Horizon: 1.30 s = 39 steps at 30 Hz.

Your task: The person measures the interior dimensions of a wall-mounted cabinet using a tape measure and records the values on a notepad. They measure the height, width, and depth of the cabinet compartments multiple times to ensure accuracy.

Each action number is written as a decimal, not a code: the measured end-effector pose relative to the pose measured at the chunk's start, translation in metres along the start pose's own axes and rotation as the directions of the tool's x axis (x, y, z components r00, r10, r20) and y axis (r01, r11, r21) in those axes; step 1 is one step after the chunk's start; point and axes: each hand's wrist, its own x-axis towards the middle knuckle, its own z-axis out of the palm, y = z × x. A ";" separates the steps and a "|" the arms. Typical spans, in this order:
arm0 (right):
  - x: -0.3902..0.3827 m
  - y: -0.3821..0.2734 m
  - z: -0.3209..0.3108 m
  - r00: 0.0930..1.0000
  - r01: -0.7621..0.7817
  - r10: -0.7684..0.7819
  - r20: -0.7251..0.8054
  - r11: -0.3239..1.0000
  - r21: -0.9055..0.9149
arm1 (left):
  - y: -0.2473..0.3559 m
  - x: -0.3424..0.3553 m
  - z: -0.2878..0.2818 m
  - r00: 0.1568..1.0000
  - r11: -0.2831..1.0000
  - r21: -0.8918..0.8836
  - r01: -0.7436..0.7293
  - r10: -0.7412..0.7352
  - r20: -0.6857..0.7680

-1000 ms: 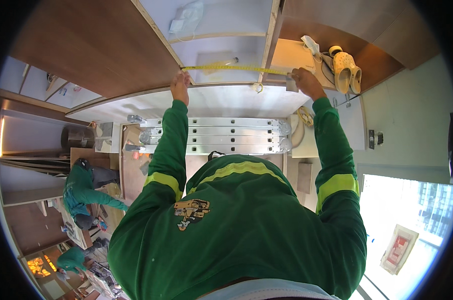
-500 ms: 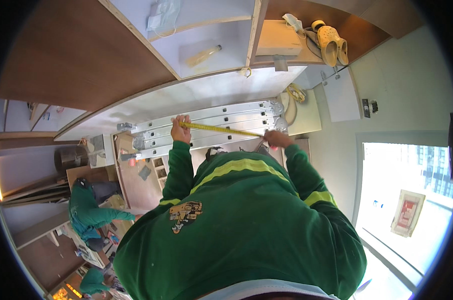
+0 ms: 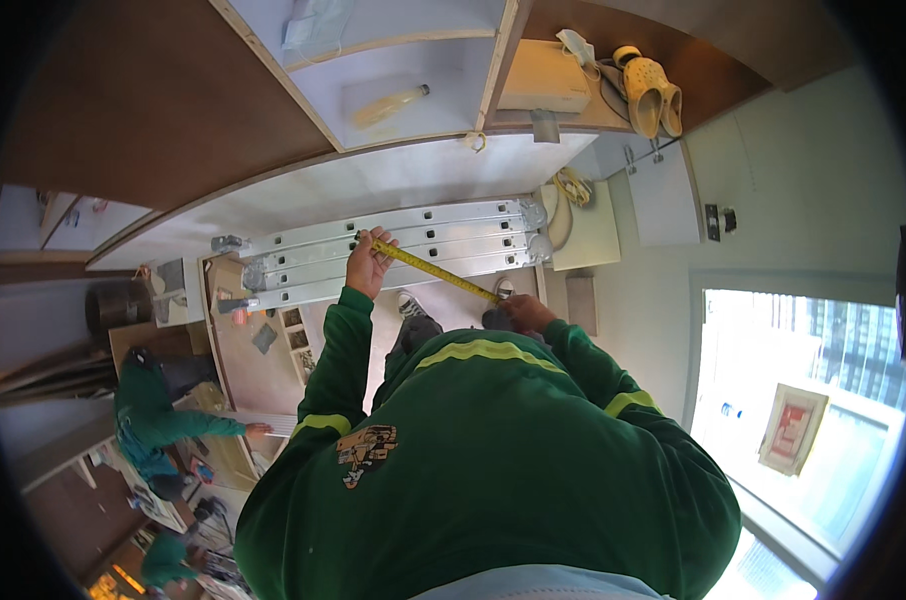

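Between my hands runs the yellow blade of a tape measure (image 3: 433, 268), slanting down from left to right. My left hand (image 3: 367, 270) has its fingers closed on the blade's free end. At the other end my right hand (image 3: 529, 313) is closed around the case, which is mostly hidden by the fingers. Just beyond my hands lies a folded aluminium ladder (image 3: 468, 228) with several rails and dark square holes. The left hand overlaps its near rails in the view. My green sleeves carry yellow bands.
Shelving above holds a plastic bottle (image 3: 391, 105), a face mask (image 3: 316, 28), a cardboard box (image 3: 543, 85) and yellow clogs (image 3: 649, 92). A co-worker in green (image 3: 158, 415) bends at the left. A bright window (image 3: 753, 345) is on the right.
My right hand has come down and slightly left, toward my body. The blade now tilts more steeply and spans a shorter length. My shoes have come into view below it.
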 end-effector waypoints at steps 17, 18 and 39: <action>0.014 -0.050 -0.061 0.884 0.267 -0.247 0.397 0.964 0.004 | -0.202 -0.157 0.139 0.995 0.989 0.122 0.084 -0.077 -0.057; 0.011 -0.054 -0.062 0.875 0.347 -0.319 0.363 0.938 -0.013 | -0.200 -0.160 0.146 0.995 0.990 0.126 0.063 -0.053 -0.080; -0.074 -0.109 0.014 0.880 0.193 -0.218 0.423 0.976 0.102 | -0.125 -0.239 0.069 0.895 0.926 0.002 -0.378 0.366 -0.255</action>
